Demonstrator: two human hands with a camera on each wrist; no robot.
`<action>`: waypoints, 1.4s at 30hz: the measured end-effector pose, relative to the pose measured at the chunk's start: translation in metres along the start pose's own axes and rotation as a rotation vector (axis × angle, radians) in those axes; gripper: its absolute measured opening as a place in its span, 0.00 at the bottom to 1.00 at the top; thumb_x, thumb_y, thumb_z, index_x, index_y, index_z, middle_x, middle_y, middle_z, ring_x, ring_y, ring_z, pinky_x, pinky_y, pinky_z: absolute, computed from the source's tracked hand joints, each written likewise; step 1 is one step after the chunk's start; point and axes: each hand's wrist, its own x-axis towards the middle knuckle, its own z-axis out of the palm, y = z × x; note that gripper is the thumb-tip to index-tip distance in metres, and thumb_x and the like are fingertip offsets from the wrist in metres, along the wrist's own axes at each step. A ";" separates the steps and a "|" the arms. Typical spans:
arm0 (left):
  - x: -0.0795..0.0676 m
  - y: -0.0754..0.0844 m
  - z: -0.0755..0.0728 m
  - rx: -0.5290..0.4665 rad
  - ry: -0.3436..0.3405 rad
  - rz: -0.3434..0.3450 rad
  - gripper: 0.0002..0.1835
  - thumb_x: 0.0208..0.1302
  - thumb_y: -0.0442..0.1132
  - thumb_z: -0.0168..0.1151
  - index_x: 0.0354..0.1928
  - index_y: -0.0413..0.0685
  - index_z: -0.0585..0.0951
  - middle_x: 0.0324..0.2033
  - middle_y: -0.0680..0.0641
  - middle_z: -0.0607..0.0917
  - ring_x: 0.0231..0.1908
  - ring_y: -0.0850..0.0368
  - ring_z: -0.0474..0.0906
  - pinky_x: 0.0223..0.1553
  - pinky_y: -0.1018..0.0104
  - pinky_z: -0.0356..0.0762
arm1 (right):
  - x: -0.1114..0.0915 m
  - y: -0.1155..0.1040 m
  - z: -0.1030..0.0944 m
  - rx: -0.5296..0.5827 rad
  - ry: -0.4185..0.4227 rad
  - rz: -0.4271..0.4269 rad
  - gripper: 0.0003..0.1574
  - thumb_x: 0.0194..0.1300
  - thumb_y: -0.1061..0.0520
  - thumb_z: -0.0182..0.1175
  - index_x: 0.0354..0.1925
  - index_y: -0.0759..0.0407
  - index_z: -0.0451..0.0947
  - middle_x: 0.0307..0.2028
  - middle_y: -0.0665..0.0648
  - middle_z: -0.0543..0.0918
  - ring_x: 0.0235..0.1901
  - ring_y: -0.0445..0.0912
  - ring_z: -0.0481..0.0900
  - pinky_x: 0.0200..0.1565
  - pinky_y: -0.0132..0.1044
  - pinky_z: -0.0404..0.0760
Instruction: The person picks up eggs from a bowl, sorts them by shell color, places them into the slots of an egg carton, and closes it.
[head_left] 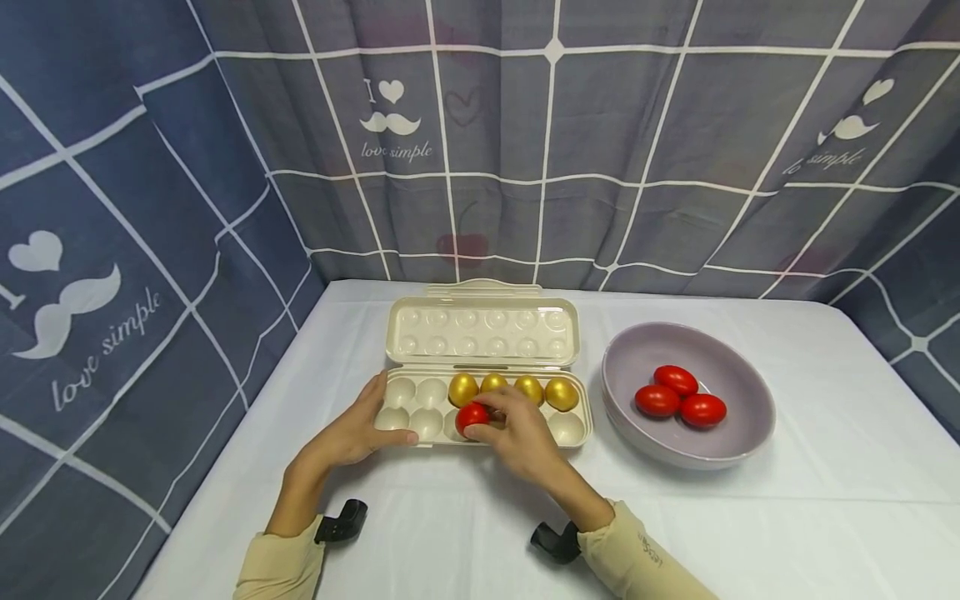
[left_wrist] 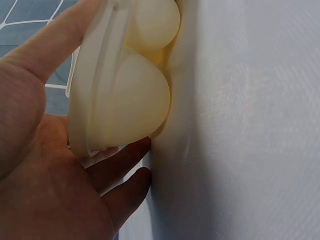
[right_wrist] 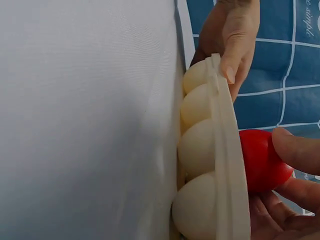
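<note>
A cream plastic egg carton (head_left: 483, 442) lies open on the table, its dimpled lid (head_left: 483, 333) laid back. My left hand (head_left: 348, 429) holds the carton's left end, thumb along the front rim and fingers round the side. A glossy red egg (head_left: 471, 418) is pinched between the thumb and fingers of my right hand (head_left: 521, 437), low over a front-row cup; in the right wrist view the red egg (right_wrist: 262, 160) stands partly above the rim. Several gold eggs (head_left: 463, 389) sit in the back row. My right hand hides part of the front row.
Right of the carton stands a mauve bowl (head_left: 626, 425) with three red eggs (head_left: 702, 410) in it. A white cloth (head_left: 825, 467) covers the table. Checked curtains (head_left: 495, 150) hang behind and at the sides. Black wrist mounts (head_left: 342, 522) stick out near both sleeves.
</note>
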 end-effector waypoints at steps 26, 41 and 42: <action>-0.002 0.002 -0.001 -0.012 0.002 0.022 0.62 0.53 0.46 0.77 0.77 0.35 0.42 0.74 0.31 0.45 0.73 0.34 0.40 0.68 0.34 0.40 | 0.005 0.004 0.018 -0.237 -0.049 -0.044 0.19 0.56 0.64 0.72 0.48 0.63 0.83 0.45 0.56 0.84 0.43 0.45 0.80 0.46 0.39 0.79; -0.001 0.001 0.001 -0.020 0.002 0.028 0.62 0.53 0.46 0.76 0.77 0.36 0.42 0.74 0.33 0.46 0.73 0.35 0.41 0.68 0.35 0.40 | 0.002 0.002 0.007 -0.163 -0.022 -0.016 0.23 0.57 0.63 0.70 0.53 0.62 0.82 0.48 0.57 0.85 0.48 0.51 0.82 0.49 0.47 0.80; -0.001 0.001 0.001 -0.019 0.004 0.029 0.62 0.53 0.46 0.76 0.77 0.36 0.42 0.74 0.33 0.47 0.73 0.35 0.41 0.68 0.35 0.41 | 0.002 0.002 0.005 -0.154 -0.015 -0.023 0.22 0.57 0.64 0.70 0.52 0.62 0.82 0.47 0.57 0.86 0.47 0.51 0.83 0.49 0.48 0.80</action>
